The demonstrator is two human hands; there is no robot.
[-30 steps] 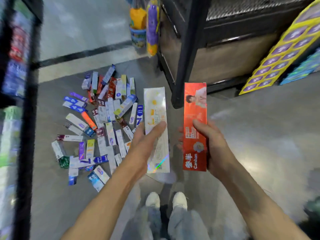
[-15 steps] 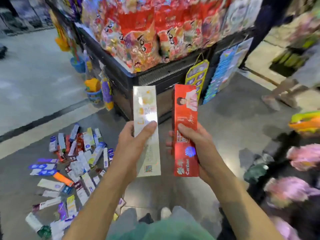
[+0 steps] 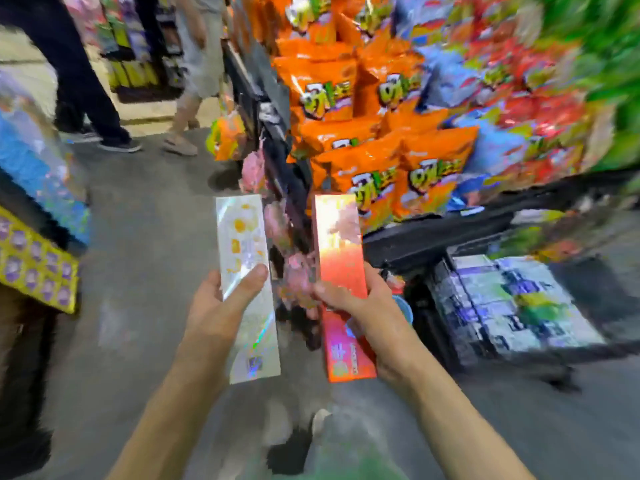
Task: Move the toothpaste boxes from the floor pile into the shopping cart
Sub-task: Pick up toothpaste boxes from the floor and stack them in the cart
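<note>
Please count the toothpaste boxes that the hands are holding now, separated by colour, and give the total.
White holographic box: 1, held in the left hand
Red box: 1, held in the right hand
Total: 2 boxes

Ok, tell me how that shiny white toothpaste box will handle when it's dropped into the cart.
The white box is probably stiff: held near its middle by the left hand, it stays straight. It seems light, since fingers and a thumb alone carry it. Its glossy holographic face may be slippery. Being flat-sided, it should lie rather than roll.
</note>
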